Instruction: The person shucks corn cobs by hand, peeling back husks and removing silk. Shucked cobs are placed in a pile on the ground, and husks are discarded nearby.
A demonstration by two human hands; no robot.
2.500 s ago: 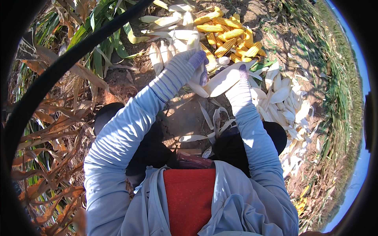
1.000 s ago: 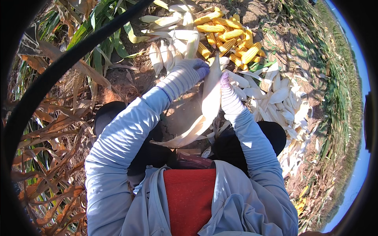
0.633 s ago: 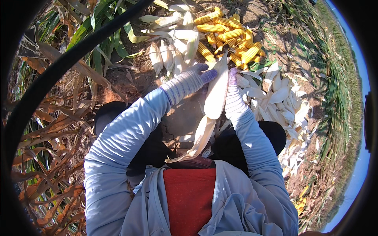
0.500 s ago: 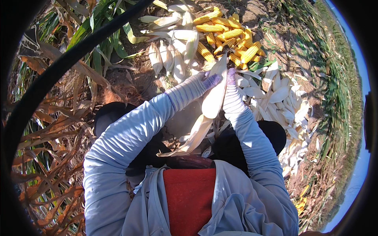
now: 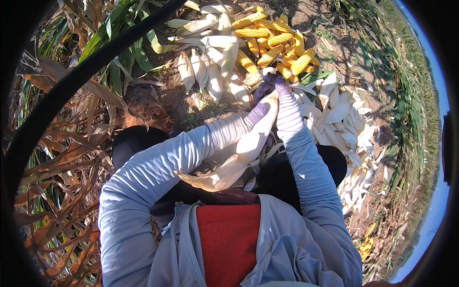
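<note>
A corn ear in pale husk (image 5: pixel 253 142) slants between my knees, its loose lower husk leaves trailing toward my lap. My left hand (image 5: pixel 258 109), in a purple and white striped glove, is closed around its upper part. My right hand (image 5: pixel 283 90), gloved alike, is closed at the ear's far tip, with its fingers against the left ones. The fingertips and the tip between them are mostly hidden. No yellow kernels show on this ear.
Husked yellow cobs (image 5: pixel 279 43) lie piled beyond my hands. Left of them are several unhusked ears (image 5: pixel 208 71). Stripped husks (image 5: pixel 342 124) heap up on the right. Dry stalks and leaves (image 5: pixel 62 177) stand along the left, and a dark curved strap (image 5: pixel 81 71) crosses the upper left.
My hands have come together at the ear's far tip, which stuck up between them before. The ear's loose lower leaves have swung left and closer to me.
</note>
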